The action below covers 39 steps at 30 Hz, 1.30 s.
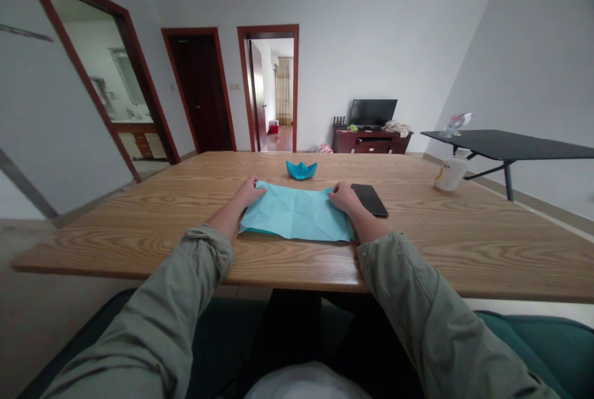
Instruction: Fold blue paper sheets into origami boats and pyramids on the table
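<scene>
A creased light-blue sheet of paper [297,213] lies folded in half near the table's front edge, its open side towards me. My left hand [250,192] pinches its far left corner between thumb and fingers. At the far right corner, my right hand [344,197] grips the paper in the same way. Just beyond the sheet stands a folded blue paper boat [301,170], touched by neither hand. To the right of my right hand a dark phone [370,200] lies flat, partly behind my wrist.
The wooden table [440,244] spreads wide to both sides. A white plastic jug [451,173] is by its right edge, with a black folding table [515,144] beyond. A television [374,112] sits on a low cabinet [371,141] at the far wall.
</scene>
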Tool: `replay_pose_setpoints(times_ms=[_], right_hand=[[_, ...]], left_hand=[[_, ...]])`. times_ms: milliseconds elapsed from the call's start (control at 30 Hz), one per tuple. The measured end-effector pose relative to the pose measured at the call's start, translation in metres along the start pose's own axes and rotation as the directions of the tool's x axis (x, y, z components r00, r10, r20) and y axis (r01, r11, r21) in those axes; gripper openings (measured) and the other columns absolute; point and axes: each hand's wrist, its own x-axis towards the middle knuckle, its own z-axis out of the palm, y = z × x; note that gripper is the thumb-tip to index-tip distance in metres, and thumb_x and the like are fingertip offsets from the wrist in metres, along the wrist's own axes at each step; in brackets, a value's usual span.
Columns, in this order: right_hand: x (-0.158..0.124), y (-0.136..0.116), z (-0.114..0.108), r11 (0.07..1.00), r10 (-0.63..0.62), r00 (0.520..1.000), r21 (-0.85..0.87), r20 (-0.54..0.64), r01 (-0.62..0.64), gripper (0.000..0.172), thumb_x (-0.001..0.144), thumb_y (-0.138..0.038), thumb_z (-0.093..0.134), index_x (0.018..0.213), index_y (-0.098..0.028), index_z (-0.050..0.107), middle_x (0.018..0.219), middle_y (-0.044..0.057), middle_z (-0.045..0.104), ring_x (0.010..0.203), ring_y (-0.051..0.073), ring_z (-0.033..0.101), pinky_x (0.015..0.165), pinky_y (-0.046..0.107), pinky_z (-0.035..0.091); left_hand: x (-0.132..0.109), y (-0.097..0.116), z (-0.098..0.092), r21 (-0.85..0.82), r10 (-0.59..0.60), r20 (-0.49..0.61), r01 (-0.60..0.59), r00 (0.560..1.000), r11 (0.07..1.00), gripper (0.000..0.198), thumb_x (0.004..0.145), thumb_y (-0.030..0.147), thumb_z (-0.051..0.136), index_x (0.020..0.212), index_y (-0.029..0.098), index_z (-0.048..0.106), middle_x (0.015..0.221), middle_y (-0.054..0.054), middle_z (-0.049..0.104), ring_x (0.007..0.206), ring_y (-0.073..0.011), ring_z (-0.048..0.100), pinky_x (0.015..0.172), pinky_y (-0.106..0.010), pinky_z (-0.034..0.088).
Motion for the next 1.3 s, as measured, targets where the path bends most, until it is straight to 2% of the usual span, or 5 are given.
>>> replay_pose_setpoints(times_ms=[267,433,600,833,1300], right_hand=[[0.001,0.000,0.002,1.000,0.000,1.000,-0.010,0.005,0.000,0.024,0.080,-0.036,0.054,0.091,-0.017,0.064,0.092,0.011,0.069,0.085,0.022,0.063,0.067,0.025,0.042],[-0.002,-0.002,-0.002,0.998,-0.029,1.000,-0.055,0.001,0.029,0.032,0.085,-0.037,0.050,0.100,-0.014,0.065,0.105,0.016,0.068,0.096,0.025,0.063,0.076,0.027,0.044],[-0.005,-0.002,-0.005,0.997,-0.017,1.000,-0.071,-0.014,0.016,0.030,0.088,-0.032,0.048,0.103,-0.014,0.066,0.108,0.017,0.067,0.101,0.025,0.062,0.081,0.028,0.044],[-0.007,-0.002,-0.008,0.995,0.014,1.000,-0.099,-0.005,-0.015,0.028,0.089,-0.033,0.050,0.100,-0.013,0.066,0.106,0.017,0.068,0.100,0.024,0.063,0.082,0.029,0.045],[-0.007,-0.001,-0.004,0.987,0.018,1.000,-0.159,-0.015,-0.021,0.030,0.091,-0.033,0.048,0.105,-0.013,0.065,0.108,0.018,0.067,0.102,0.024,0.063,0.085,0.030,0.045]], left_hand=[[0.003,0.003,0.002,-0.059,-0.034,-0.021,0.033,0.999,0.998,0.014,0.082,0.030,0.058,0.083,0.018,0.053,0.082,-0.003,0.063,0.071,-0.0147,0.057,0.065,-0.024,0.042],[-0.001,0.007,0.000,-0.050,-0.007,0.002,0.007,1.000,0.999,0.012,0.082,0.030,0.056,0.081,0.018,0.056,0.076,-0.002,0.063,0.064,-0.0136,0.054,0.060,-0.023,0.040],[-0.003,0.006,-0.003,0.083,0.028,-0.004,-0.028,1.000,0.996,0.010,0.076,0.026,0.060,0.080,0.017,0.059,0.077,-0.003,0.065,0.067,-0.0148,0.056,0.062,-0.024,0.040],[-0.003,0.006,-0.007,0.285,0.051,-0.009,-0.046,0.999,0.957,0.013,0.077,0.030,0.060,0.082,0.017,0.061,0.085,-0.006,0.067,0.075,-0.0175,0.059,0.064,-0.024,0.041],[-0.004,0.007,-0.006,0.317,0.054,0.015,-0.056,0.998,0.947,0.015,0.077,0.032,0.058,0.082,0.017,0.061,0.081,-0.005,0.066,0.071,-0.0162,0.057,0.061,-0.024,0.039]])
